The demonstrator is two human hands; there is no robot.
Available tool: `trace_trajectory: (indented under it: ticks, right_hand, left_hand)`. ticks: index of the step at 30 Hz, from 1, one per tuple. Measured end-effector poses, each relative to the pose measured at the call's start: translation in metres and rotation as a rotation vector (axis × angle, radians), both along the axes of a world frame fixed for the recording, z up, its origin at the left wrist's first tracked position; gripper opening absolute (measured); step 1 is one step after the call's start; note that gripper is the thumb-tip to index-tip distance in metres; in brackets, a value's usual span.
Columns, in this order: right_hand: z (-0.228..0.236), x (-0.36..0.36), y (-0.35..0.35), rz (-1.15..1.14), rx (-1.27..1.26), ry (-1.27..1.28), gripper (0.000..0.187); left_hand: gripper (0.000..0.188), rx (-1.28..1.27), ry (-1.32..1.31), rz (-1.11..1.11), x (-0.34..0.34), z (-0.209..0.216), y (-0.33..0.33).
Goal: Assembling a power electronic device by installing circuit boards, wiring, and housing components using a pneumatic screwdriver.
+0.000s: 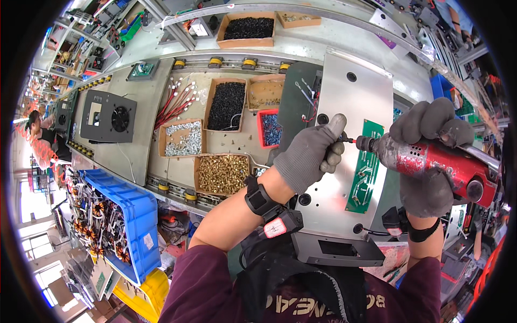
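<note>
The circuit board point(368, 173) lies on the metal panel point(344, 107), fastening unfinished, I judge remotely; left of the board, my left hand point(312, 153) curls its fingers by the bit point(349, 140), pinch unclear; right of it, my right hand point(425, 194) wraps the red driver point(414, 158)

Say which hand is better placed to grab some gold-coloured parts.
Likely the left hand: though at the tip of the red drill, it is nearer the gold-coloured parts. The right hand is farther off, wrapped around the drill.

The bench point(216, 141) carries cardboard boxes point(208, 107) and red wires point(173, 107).
</note>
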State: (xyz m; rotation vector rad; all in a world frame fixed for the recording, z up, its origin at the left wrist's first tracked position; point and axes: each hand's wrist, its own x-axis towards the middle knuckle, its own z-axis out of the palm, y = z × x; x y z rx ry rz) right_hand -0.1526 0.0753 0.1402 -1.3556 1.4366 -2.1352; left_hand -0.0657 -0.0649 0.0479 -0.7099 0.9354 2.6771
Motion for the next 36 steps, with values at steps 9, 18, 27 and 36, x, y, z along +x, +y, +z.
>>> trace_trajectory:
  ticks: [9,18,27,36]
  right_hand:
    - [-0.001,0.003,0.001,0.087,0.032,0.084,0.031]
    - [0.0,-0.016,0.013,0.014,-0.001,0.098,0.039]
    - [-0.002,-0.013,0.003,-0.009,0.015,-0.001,0.041]
    - [-0.003,-0.017,0.005,-0.073,-0.007,0.02,0.039]
  left_hand:
    - [0.051,-0.107,-0.059,-0.075,0.008,-0.007,-0.001]
    - [0.056,-1.191,-0.097,-0.28,0.017,-0.069,-0.03]
    - [0.044,-1.261,0.041,-0.003,0.006,-0.076,-0.018]
    - [0.033,-0.337,0.234,0.199,-0.003,-0.098,-0.01]
